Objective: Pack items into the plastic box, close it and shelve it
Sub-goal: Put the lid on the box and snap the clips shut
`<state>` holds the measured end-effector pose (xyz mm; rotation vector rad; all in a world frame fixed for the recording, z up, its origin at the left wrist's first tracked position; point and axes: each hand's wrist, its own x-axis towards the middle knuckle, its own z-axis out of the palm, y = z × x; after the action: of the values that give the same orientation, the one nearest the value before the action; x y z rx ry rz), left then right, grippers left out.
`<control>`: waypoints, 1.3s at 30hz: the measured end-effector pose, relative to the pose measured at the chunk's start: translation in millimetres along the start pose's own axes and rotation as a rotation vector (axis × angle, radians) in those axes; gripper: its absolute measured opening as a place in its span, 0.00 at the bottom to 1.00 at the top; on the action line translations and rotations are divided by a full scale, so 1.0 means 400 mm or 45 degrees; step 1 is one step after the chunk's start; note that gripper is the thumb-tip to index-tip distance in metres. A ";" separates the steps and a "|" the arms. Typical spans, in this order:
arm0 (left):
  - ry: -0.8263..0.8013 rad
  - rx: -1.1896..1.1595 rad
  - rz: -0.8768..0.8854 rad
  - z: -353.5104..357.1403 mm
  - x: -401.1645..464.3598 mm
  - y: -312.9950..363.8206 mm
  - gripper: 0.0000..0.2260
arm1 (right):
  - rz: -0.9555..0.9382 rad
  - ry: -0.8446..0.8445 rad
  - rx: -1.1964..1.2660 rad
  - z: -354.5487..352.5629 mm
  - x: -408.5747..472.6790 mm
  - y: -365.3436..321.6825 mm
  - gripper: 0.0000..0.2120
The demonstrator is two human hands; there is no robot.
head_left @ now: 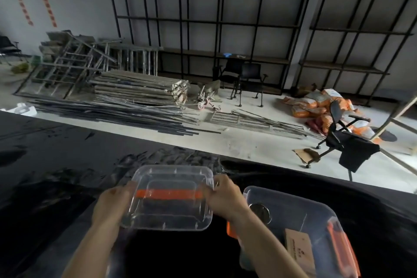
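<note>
Clearly both the left hand (112,204) and right hand (225,196) grip the clear lid (169,198); the plastic box (300,228) is cut off.

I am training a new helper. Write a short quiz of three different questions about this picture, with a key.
1. True or false: both hands grip the clear plastic lid with the orange strip.
2. The clear plastic box with orange latches stands on which side of the lid? A) left B) right
3. Fill in: the box is still ___ (open/closed).

Key: 1 true: left hand, right hand. 2 B. 3 open.
</note>
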<state>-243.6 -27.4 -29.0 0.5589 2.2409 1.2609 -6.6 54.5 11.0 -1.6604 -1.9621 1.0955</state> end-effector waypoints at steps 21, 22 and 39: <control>-0.591 -0.249 0.445 0.426 -0.348 0.198 0.08 | 0.175 0.824 0.646 -0.417 -0.113 0.444 0.23; -0.568 -0.208 0.467 0.434 -0.352 0.180 0.09 | 0.165 0.831 0.560 -0.404 -0.115 0.456 0.24; -0.459 0.053 0.524 0.440 -0.333 0.051 0.22 | 0.423 0.636 0.570 -0.344 -0.178 0.526 0.47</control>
<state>-29.9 22.5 -59.2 1.2073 1.9093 1.1844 248.7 36.6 -40.5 -1.8089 -1.0708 1.0039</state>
